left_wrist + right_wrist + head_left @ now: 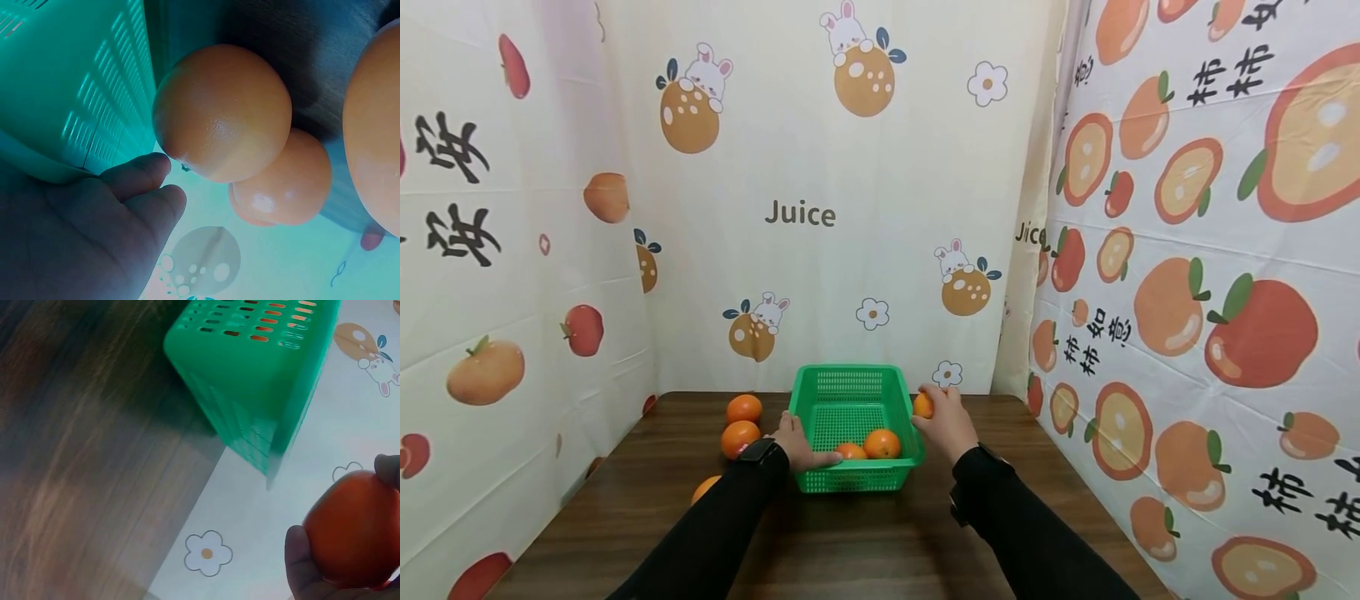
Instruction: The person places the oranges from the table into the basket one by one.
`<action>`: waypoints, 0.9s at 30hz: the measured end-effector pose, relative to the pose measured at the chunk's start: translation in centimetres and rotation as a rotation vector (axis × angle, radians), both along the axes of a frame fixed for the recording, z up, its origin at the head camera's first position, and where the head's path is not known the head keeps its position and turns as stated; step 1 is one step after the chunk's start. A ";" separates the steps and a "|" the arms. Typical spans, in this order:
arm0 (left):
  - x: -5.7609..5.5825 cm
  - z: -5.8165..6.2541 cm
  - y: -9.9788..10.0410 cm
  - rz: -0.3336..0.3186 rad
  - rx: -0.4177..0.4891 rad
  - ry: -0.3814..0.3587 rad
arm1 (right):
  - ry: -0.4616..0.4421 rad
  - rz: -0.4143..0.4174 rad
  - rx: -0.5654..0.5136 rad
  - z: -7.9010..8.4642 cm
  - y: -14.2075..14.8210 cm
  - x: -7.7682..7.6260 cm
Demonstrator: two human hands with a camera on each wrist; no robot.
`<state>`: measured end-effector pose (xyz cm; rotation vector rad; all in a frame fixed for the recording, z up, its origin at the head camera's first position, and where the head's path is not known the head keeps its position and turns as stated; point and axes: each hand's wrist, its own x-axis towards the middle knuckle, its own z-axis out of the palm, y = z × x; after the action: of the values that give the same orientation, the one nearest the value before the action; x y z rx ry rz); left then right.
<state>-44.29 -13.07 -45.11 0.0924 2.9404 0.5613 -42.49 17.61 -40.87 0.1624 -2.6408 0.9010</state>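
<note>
A green plastic basket (850, 478) with slotted walls stands on the table, with two oranges (882, 444) in its front part. My left hand (799, 446) holds the basket's left rim near the front corner, fingers along the outer wall and thumb over the rim. Beyond those fingertips in the left wrist view sits a loose orange (222, 112). My right hand (949, 421) grips another orange (356, 528) just right of the basket, at about rim height in the head view. Fingers lie on either side of this fruit in the right wrist view.
Left of the basket, three oranges lie on the brown wooden table (850, 550): one at the back (744, 408), one by the left wrist, one partly hidden by the left sleeve (722, 517). Fruit-printed curtains (880, 250) enclose the table's back and sides.
</note>
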 end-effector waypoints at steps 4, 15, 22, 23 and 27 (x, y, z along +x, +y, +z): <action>0.1 -0.1 0.0 -0.003 -0.006 0.009 | -0.001 0.013 0.000 0.4 -0.5 -0.1; 0.1 -0.2 0.1 -0.008 -0.009 0.023 | -0.027 0.054 -0.005 0.7 -2.3 -0.4; 0.3 -0.4 0.1 0.001 0.019 0.018 | -0.028 0.085 0.011 0.3 -3.5 -0.6; 0.3 -0.4 0.1 -0.001 0.018 0.020 | -0.039 0.087 0.011 0.2 -3.6 -0.6; 0.0 -0.6 -0.1 -0.001 0.009 0.022 | -0.072 0.090 0.003 0.1 -3.9 -0.4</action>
<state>-44.34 -13.19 -45.72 0.1012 2.9597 0.5768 -42.93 13.74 -40.73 0.2560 -2.7201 0.9480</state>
